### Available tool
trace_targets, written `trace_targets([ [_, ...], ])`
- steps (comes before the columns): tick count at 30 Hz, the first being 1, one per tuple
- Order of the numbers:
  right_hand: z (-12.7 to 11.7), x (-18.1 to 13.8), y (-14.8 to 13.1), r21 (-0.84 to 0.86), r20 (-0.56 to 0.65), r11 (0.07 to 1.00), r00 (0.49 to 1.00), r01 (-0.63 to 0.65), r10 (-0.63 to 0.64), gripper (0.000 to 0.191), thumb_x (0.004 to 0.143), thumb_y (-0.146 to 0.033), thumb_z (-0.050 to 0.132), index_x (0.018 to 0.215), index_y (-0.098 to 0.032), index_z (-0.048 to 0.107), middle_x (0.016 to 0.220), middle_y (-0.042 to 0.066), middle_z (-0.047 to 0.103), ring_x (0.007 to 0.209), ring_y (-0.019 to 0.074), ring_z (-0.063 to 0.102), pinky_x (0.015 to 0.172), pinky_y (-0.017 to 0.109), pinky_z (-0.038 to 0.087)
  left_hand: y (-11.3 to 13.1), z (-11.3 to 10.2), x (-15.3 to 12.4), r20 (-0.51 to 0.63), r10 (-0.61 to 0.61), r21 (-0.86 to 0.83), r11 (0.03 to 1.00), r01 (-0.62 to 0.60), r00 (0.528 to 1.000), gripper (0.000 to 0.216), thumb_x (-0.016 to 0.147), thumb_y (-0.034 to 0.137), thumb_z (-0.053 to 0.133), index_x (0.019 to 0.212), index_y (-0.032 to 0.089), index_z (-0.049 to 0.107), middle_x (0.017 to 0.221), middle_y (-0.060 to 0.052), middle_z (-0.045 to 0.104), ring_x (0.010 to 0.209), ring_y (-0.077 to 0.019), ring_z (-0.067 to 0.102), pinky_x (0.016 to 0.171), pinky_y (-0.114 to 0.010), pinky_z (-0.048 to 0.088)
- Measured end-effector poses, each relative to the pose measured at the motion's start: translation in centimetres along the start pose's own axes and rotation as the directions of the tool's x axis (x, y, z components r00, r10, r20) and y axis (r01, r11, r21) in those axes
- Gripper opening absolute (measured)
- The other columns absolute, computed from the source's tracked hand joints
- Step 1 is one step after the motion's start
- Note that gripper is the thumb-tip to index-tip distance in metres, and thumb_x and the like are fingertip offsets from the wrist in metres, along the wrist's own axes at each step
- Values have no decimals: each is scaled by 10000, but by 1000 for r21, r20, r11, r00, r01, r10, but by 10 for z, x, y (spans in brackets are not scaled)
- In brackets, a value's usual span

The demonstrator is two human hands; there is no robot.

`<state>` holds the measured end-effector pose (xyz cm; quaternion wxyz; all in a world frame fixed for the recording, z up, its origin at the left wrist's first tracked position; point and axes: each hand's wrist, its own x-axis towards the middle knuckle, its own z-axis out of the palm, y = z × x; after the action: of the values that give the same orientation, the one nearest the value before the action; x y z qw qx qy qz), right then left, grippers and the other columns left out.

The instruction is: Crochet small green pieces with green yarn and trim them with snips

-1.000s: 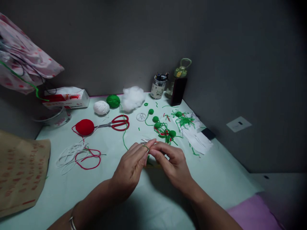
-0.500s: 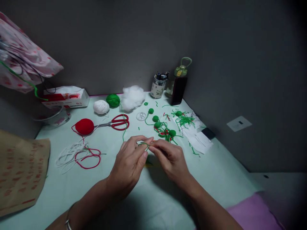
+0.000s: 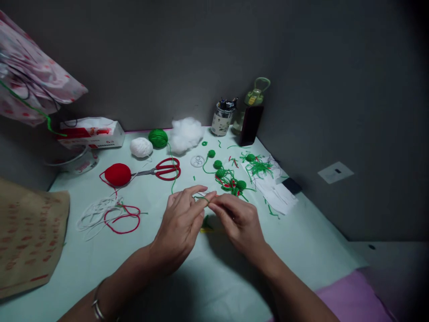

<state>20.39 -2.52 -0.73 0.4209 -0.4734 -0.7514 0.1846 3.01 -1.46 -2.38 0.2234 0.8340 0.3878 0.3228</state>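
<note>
Green yarn [image 3: 173,183] runs from the green ball [image 3: 158,138] down to my left hand [image 3: 181,226], whose thumb and fingers are closed on it. My right hand [image 3: 240,223] pinches a thin crochet hook [image 3: 201,194], its slim shaft pointing left at the yarn. Both hands meet fingertip to fingertip above the table; the stitches between them are mostly hidden by the fingers. Under the hands lie a bit of green and a yellow strip [image 3: 206,230], partly covered.
Red-handled scissors [image 3: 167,169], a red yarn ball [image 3: 118,174], a white ball [image 3: 141,147] and stuffing [image 3: 186,135] lie behind my left hand. Several small green crocheted balls [image 3: 217,165] and yarn scraps [image 3: 259,168] lie beyond my right. A pen holder [image 3: 221,121] stands near the wall.
My left fingers have shifted slightly around the yarn, and more of the hook's shaft shows between the hands. The yellow strip below is a little more visible.
</note>
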Motion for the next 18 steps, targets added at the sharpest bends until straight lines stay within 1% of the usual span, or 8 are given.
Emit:
trace_targets([
  [7,-2,0,4,47,14,999,1000,-20,20,143,956,-167,565,871,-208,671,768,23,713,677,156,641,664,280,492,-2,2,0,-5,14,19,1000,-14,1000,550,988,54,356,1483,273,452,1367,-146,526,1311,-282,468,996,-474,336],
  [11,-1,0,4,30,27,999,999,-20,19,138,955,-159,566,872,-197,669,755,22,700,664,150,630,668,274,490,-4,2,0,15,25,64,998,-25,1000,567,980,36,358,1487,276,439,1358,-155,533,1310,-288,476,982,-481,341],
  [18,0,2,8,51,34,997,998,-56,54,145,952,-168,570,853,-197,672,737,8,690,641,134,612,647,248,476,-7,2,0,24,36,99,994,-38,999,547,956,1,372,1443,220,488,1356,-181,537,1325,-290,476,996,-500,341],
])
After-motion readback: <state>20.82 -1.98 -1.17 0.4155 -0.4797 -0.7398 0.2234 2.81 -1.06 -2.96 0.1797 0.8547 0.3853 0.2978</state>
